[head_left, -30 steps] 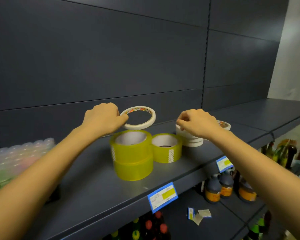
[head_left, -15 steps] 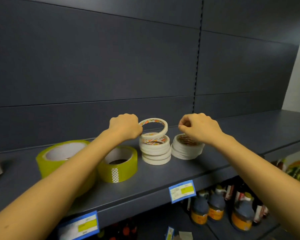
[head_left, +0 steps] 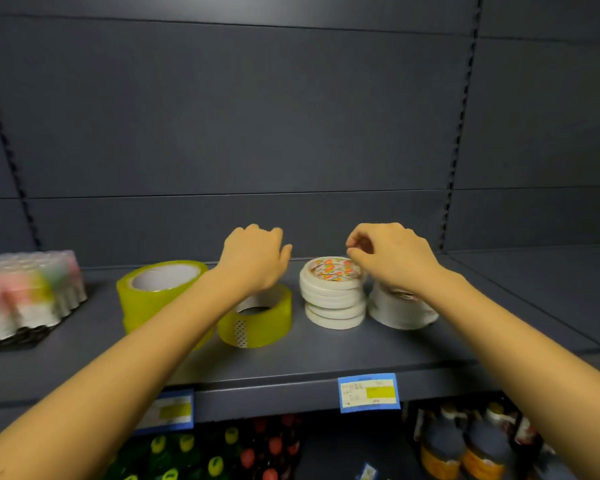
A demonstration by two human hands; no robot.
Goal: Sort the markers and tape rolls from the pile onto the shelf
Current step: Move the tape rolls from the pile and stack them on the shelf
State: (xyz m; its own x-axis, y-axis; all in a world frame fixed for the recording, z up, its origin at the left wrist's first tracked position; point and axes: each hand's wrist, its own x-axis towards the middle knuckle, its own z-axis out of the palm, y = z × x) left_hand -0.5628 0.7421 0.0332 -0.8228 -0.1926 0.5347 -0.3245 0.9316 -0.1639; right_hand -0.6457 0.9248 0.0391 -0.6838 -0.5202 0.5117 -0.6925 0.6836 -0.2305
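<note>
l hand point(head_left: 255, 259) empty | white roll point(head_left: 331, 270) now on stack point(head_left: 335, 308)

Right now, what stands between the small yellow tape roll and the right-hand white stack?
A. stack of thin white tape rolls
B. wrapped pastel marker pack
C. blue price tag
A: the stack of thin white tape rolls stands right of the small yellow tape roll.

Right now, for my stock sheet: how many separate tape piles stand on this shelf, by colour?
Yellow tape: 2 piles, the big roll and the smaller roll.
White tape: 2 piles, the left stack and the right stack.
Total: 4 piles.
</note>
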